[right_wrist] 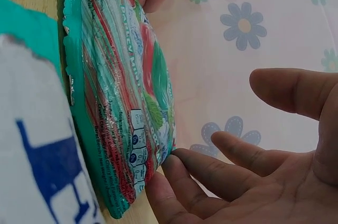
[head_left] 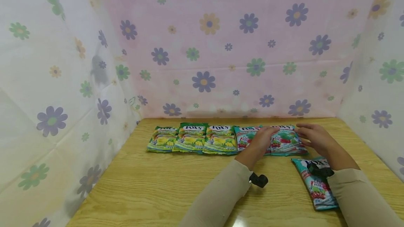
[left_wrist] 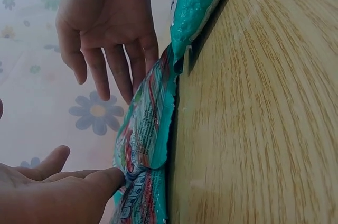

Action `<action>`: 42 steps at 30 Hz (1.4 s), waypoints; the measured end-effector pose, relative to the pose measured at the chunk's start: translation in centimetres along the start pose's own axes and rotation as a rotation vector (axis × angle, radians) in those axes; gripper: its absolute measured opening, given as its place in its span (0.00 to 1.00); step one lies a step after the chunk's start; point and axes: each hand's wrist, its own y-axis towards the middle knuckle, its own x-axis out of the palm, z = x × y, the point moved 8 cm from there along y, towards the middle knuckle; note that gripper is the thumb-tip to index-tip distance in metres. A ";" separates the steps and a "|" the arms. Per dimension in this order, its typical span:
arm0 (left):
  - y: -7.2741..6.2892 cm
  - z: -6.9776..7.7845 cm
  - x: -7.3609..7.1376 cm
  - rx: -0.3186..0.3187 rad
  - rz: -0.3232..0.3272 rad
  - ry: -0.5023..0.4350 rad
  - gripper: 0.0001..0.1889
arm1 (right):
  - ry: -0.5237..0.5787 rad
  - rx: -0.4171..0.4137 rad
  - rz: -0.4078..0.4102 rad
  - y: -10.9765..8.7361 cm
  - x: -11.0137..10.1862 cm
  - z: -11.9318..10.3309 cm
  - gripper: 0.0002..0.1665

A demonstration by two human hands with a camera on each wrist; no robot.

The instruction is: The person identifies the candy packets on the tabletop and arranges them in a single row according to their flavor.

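Note:
Five Fox's candy bags lie in a row along the back of the table. Three are green Spring Tea candy bags (head_left: 220, 141) at the left; two teal candy bags stand at the right. The fingers of my left hand (head_left: 261, 142) touch the left edge of the rightmost teal candy bag (head_left: 286, 142), partly covering the other teal candy bag (head_left: 244, 139). At the opposite edge, my right hand (right_wrist: 253, 182) rests its fingertips against the same bag, palm facing it, fingers loosely extended. A third teal candy bag (head_left: 318, 188) lies nearer, partly under the right forearm.
The wooden table (head_left: 151, 188) runs to flower-printed cloth walls (head_left: 221, 55) at the back and both sides. Black wrist cameras (head_left: 258, 180) are strapped to both wrists. The nearer teal bag lies between the right sleeve and the row.

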 end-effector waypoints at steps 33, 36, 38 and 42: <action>-5.1 -0.6 5.7 -0.199 -0.158 0.265 0.23 | -0.326 -0.100 -0.053 -6.3 -4.2 0.0 0.38; -5.8 -1.0 6.3 -0.231 -0.179 0.224 0.25 | -0.349 -0.066 -0.047 -7.2 -4.9 1.0 0.38; -6.3 -1.3 6.6 -0.255 -0.191 0.190 0.27 | -0.373 -0.030 -0.034 -7.8 -5.4 1.6 0.39; -7.0 -1.9 7.0 -0.294 -0.236 0.154 0.25 | -0.376 0.088 -0.032 -8.9 -6.5 3.3 0.41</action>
